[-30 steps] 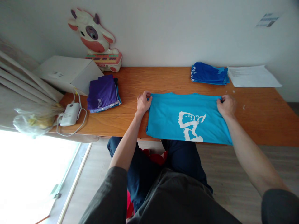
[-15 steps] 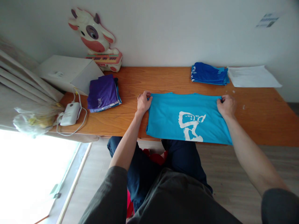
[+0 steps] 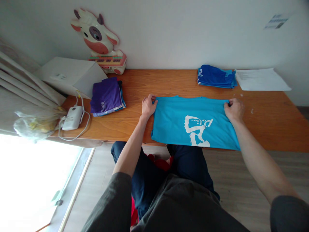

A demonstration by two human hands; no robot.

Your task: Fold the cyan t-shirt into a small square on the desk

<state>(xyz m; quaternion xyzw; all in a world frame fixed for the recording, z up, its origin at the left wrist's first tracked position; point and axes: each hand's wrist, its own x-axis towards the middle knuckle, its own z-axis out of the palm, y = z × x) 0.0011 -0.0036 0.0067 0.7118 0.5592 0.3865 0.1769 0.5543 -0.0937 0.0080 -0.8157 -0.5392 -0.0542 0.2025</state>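
A light blue cloth (image 3: pixel 171 120) with white lettering lies folded in a wide rectangle at the front edge of the wooden table. My left hand (image 3: pixel 149 105) pinches its far left corner. At the far right corner, my right hand (image 3: pixel 234 109) is closed on the fabric, its fingertips partly hidden. The cloth is flat between my hands, and its near edge reaches the table's front edge.
On the wooden table (image 3: pixel 159 80), a purple folded stack (image 3: pixel 106 95), white box (image 3: pixel 70 74), white device (image 3: pixel 72 118) with cable and plastic bag (image 3: pixel 36 125) stand left. A cow toy (image 3: pixel 98 38) is behind. Blue folded clothes (image 3: pixel 216 76) and paper (image 3: pixel 262 79) lie back right.
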